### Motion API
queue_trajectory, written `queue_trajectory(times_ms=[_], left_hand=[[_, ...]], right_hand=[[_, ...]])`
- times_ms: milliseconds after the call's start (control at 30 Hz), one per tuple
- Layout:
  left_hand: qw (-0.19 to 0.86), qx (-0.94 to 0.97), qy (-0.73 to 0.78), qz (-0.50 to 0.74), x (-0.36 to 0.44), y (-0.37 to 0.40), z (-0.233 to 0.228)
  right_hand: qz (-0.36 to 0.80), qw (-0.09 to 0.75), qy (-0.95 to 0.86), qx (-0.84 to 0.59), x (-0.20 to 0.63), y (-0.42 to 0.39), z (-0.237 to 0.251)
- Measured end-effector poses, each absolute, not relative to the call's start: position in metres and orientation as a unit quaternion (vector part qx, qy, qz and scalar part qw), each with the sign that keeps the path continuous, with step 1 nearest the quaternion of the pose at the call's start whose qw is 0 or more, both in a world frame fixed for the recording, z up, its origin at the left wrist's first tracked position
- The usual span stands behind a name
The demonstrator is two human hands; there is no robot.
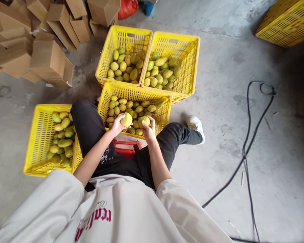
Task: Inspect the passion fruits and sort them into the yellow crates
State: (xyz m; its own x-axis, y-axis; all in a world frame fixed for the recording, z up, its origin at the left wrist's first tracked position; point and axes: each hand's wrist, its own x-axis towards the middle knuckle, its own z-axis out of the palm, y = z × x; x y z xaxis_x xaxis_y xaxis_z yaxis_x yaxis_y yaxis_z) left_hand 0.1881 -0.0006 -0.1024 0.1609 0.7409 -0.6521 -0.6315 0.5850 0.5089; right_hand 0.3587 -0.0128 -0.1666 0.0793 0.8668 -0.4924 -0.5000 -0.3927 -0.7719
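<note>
My left hand (118,125) is closed around a yellow-green papaya (126,119), its broad end facing up. Beside it, my right hand (149,127) grips a second, greener papaya (143,121) between thumb and fingers. Both fruits are held a short gap apart, over the near edge of a yellow plastic crate (167,116) that stands between my knees. Many more yellow and green papayas (129,105) lie loose inside that crate. My hands hide part of its near side.
Two yellow crates of fruit, one far left (98,72) and one far right (196,64), stand beyond. Another crate (31,141) is by my left leg. Cardboard boxes (47,55) pile up at upper left. A black cable (248,131) crosses the floor at right; a yellow crate (286,28) stands behind.
</note>
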Motion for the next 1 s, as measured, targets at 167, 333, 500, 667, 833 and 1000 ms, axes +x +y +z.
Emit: queue_trajectory(times_ms=[167, 333, 500, 667, 833, 1000], left_hand=[[0.761, 0.060, 0.468, 0.445, 0.188, 0.000, -0.101], [0.758, 0.057, 0.469, 0.450, 0.189, 0.000, -0.101], [0.758, 0.048, 0.469, 0.452, 0.192, 0.000, -0.101], [0.760, 0.124, 0.469, 0.433, 0.194, -0.005, -0.103], [0.736, 0.187, 0.472, 0.447, 0.191, -0.005, -0.105], [0.751, 0.227, 0.474, 0.400, 0.190, -0.007, -0.106]], right_hand=[[0.644, 0.520, -0.192, -0.527, 0.359, -0.013, -0.172], [0.636, 0.527, -0.202, -0.526, 0.356, -0.014, -0.171], [0.657, 0.545, -0.206, -0.478, 0.351, -0.012, -0.166], [0.742, 0.505, -0.171, -0.407, 0.352, -0.012, -0.162], [0.744, 0.490, -0.199, -0.409, 0.355, -0.016, -0.153], [0.740, 0.508, -0.198, -0.395, 0.355, -0.017, -0.152]])
